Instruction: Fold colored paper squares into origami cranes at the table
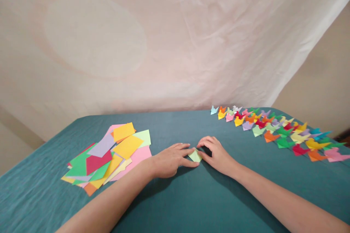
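A small piece of light green folded paper (195, 156) lies on the cloth between my hands, its corners pointing up, down and sideways like a diamond. From the left, my left hand (171, 158) reaches flat over the table, fingers stretched out and apart. Its index finger and thumb touch the paper's left edges. My right hand (216, 154) is curled at the opposite side, with thumb and index finger closed on the paper's right corner. The fingertips hide parts of the paper's edges.
A loose pile of coloured paper sheets (104, 158) lies at the left. Several rows of small folded paper birds (270, 136) stand along the right and back edge. A teal cloth (175, 204) covers the table, and a pale hanging sheet (169, 43) rises behind it.
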`<state>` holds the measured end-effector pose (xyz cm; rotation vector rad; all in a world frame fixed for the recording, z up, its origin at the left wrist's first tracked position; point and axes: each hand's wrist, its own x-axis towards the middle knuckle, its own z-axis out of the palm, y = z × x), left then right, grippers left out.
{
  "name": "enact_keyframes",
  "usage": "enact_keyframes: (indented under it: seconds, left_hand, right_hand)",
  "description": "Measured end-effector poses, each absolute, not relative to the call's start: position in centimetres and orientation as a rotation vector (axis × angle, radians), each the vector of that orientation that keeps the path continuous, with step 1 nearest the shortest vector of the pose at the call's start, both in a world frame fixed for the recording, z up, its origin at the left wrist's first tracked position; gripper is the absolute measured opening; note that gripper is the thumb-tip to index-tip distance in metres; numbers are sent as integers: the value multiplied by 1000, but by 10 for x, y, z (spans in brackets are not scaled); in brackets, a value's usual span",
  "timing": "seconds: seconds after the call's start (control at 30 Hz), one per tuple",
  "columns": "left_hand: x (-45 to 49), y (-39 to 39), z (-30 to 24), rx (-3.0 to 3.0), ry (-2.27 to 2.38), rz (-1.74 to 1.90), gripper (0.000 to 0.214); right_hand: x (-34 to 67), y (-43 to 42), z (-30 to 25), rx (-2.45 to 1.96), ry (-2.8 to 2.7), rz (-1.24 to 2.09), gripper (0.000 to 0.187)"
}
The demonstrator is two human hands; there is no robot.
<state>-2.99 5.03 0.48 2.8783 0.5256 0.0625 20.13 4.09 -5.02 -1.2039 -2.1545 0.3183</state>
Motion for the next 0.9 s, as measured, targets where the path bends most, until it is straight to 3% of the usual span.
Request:
enact_keyframes:
  seconds: [0.23,0.6,0.9]
  left_hand:
    - [-33,54,4,2814,493,50,77]
    - [-27,57,-4,2837,580,297,49]
    - [-22,55,-13,3068,602,273,31]
  right_hand:
    - [198,33,-46,-1178,-2295,173,27]
    - [195,32,-35,-1206,-2459,-40,24]
    - [190,31,-35,-1178,-2543,-260,17]
